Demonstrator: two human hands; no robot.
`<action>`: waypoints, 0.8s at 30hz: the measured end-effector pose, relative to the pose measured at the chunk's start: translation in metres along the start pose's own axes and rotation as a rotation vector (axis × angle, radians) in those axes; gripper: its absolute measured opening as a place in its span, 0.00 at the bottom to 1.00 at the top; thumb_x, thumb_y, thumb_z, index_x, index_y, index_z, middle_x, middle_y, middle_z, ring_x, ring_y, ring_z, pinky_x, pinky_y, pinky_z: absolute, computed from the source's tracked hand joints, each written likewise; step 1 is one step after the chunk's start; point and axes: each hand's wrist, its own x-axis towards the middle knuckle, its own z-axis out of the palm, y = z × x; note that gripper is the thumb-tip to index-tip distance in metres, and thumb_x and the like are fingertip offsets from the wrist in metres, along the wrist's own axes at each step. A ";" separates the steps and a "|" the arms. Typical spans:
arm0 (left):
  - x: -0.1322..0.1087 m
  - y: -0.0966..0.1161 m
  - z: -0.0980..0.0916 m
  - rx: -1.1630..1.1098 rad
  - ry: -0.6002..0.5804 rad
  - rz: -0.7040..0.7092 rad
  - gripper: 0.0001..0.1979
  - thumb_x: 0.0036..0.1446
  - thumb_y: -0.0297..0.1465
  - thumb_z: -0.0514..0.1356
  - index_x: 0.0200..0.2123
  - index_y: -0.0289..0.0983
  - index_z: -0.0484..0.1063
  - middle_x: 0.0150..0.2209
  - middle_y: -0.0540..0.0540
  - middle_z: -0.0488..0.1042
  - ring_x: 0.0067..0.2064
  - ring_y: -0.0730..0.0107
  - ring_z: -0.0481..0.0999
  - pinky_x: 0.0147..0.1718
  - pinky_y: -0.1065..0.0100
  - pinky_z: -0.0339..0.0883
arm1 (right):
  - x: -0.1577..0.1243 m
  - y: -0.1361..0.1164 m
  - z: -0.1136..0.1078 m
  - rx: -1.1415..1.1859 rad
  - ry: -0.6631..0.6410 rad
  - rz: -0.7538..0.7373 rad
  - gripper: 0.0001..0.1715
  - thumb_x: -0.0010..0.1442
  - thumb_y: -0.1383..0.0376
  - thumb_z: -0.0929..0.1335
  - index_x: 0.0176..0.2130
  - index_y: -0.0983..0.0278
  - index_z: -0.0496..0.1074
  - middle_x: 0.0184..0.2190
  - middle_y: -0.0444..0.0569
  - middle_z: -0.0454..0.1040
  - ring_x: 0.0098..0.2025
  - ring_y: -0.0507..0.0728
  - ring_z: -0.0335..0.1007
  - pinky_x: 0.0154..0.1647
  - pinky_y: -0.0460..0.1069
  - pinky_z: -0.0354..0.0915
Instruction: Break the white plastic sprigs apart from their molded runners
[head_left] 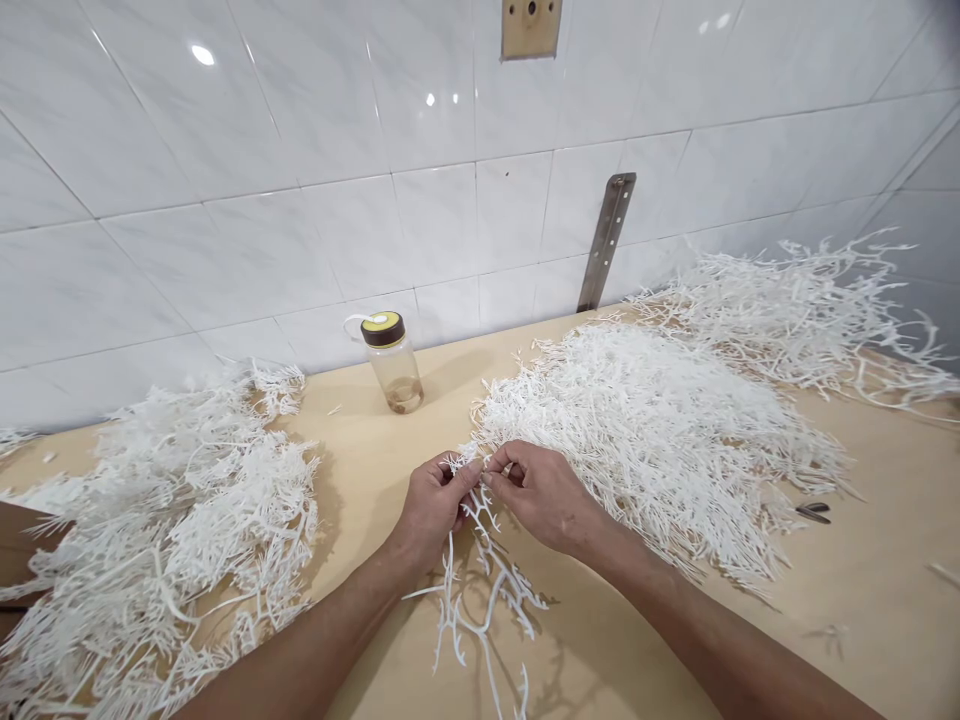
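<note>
Both my hands meet over a wooden table (360,470) and pinch one white plastic branch piece (487,585). My left hand (433,505) is closed on its upper end, thumb against fingers. My right hand (541,495) is closed on the same piece just to the right, fingertips touching those of the left. The branch hangs down from the hands, its thin twigs spreading toward me above the tabletop. A large heap of the same white branch pieces (652,420) lies right behind my right hand.
Another heap of white branch pieces (172,520) covers the table's left side, and a looser one (802,300) lies at the back right. A clear bottle with a dark lid (392,362) stands by the tiled wall. A small metal tool (814,513) lies at right.
</note>
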 end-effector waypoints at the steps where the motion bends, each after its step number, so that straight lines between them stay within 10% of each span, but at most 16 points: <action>1: 0.000 0.000 0.000 -0.025 -0.006 -0.012 0.21 0.48 0.45 0.68 0.23 0.35 0.66 0.16 0.55 0.60 0.16 0.82 0.54 0.15 0.75 0.48 | 0.000 -0.001 0.001 0.001 0.013 -0.019 0.07 0.58 0.66 0.65 0.32 0.63 0.73 0.25 0.43 0.71 0.24 0.51 0.62 0.24 0.46 0.58; 17: 0.007 0.003 -0.003 -0.251 -0.028 -0.102 0.23 0.45 0.46 0.70 0.22 0.35 0.65 0.16 0.55 0.60 0.17 0.81 0.56 0.17 0.74 0.50 | -0.010 -0.015 0.013 0.036 0.022 -0.310 0.08 0.60 0.72 0.63 0.29 0.63 0.65 0.31 0.46 0.67 0.30 0.52 0.63 0.30 0.47 0.60; 24: 0.005 0.005 0.001 -0.088 0.073 -0.067 0.24 0.46 0.48 0.69 0.22 0.36 0.63 0.14 0.57 0.58 0.15 0.82 0.52 0.14 0.75 0.44 | -0.002 0.000 -0.002 0.045 0.159 -0.080 0.05 0.61 0.64 0.65 0.33 0.62 0.68 0.24 0.42 0.70 0.23 0.51 0.62 0.24 0.46 0.58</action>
